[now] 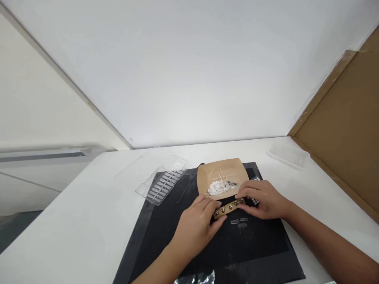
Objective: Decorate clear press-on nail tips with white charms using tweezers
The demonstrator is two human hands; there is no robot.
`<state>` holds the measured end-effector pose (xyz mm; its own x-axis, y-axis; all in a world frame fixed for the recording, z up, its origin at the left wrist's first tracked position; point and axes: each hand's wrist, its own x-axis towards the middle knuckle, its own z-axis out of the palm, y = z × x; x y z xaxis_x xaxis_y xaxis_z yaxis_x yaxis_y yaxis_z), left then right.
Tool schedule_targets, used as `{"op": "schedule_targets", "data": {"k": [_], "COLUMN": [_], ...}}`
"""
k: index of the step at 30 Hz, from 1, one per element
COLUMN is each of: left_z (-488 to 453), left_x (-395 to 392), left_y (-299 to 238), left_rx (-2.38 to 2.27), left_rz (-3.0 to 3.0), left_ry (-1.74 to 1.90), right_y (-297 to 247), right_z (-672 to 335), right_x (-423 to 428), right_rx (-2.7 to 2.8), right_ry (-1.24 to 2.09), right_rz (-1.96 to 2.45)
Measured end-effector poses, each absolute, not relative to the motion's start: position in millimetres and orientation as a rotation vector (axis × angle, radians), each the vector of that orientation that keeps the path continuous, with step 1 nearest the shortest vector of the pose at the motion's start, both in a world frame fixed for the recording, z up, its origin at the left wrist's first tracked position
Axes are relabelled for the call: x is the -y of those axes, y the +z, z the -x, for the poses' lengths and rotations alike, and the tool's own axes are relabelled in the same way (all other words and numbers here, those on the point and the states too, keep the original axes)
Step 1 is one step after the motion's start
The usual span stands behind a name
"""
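I am looking down at a small wooden strip (229, 208) with a row of little metal knobs on top. It lies low over a black mat (237, 252), just in front of a brown paper tray (222, 173), and I cannot tell if it rests on the mat or is lifted a bit. The strip's long side runs from left to right, and its right end sits a little farther from me than its left end. My left hand (197, 225) is at the left end. Its fingers curl over the top and its thumb tucks in below, so it pinches that end. My right hand (263, 203) is at the right end, with its fingertips closed on that tip from above. Both hands grasp the strip, one at each end, and the knobs show in the gap between them. Both hands are just as near to it. Both wrists lie low and the palms face down. The left arm comes in from the bottom of the picture and the right arm from the bottom right. Inside the paper tray is a small heap of white bits (217, 187) and some thin sticks. Three small clear nail tips (239, 222) lie on the mat just on my side of the strip, close to it but not touching. Off to the left, well away from my hands, a clear plastic box (161, 185) with rows of tips sits half on the mat and half on the white table (74, 221).
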<state>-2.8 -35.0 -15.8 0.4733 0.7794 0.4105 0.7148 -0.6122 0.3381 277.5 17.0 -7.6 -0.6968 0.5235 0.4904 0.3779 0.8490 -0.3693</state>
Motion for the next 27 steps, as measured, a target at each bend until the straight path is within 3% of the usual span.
{"op": "schedule_targets", "data": {"k": [27], "left_z": [-3.3], "left_x": [38.3], "left_y": [-21.4], "left_rx": [-1.368], "left_rz": [-2.481], "left_ry": [0.867], "right_y": [-22.1], "right_z": [-235.2], "right_x": [-0.9], "right_rx": [2.377], "right_ry": [0.145], "right_rz": [0.706]}}
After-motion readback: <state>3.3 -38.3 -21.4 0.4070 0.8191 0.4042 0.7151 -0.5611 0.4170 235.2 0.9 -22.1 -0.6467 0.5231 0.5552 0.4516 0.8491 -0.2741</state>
